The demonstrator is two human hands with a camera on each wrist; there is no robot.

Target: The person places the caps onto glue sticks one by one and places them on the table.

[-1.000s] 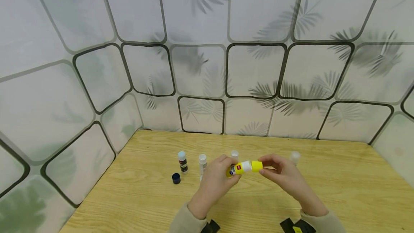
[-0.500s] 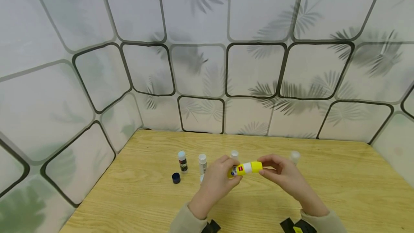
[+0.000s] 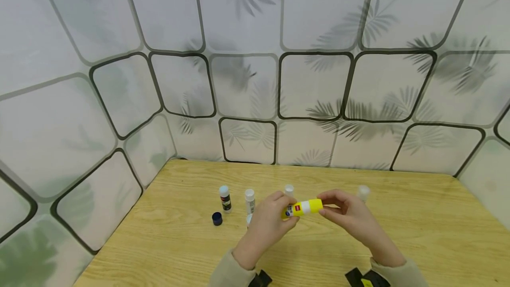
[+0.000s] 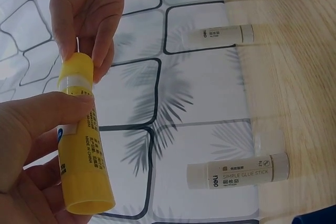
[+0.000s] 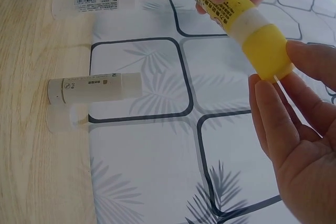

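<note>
Yellow glue stick (image 3: 296, 209), lower centre of head frame, gripped by left hand (image 3: 268, 220); its cap (image 3: 316, 205) pinched by right hand (image 3: 352, 214). Capping or uncapping, apparently; straight axial force likely needed next.

- Booth-like indoor spot; home or office unclear
- leaf-and-grid-print wall (image 3: 247, 87) wraps 9 through 3 o'clock
- wood-grain table (image 3: 159, 242) sits at 6 o'clock
</note>
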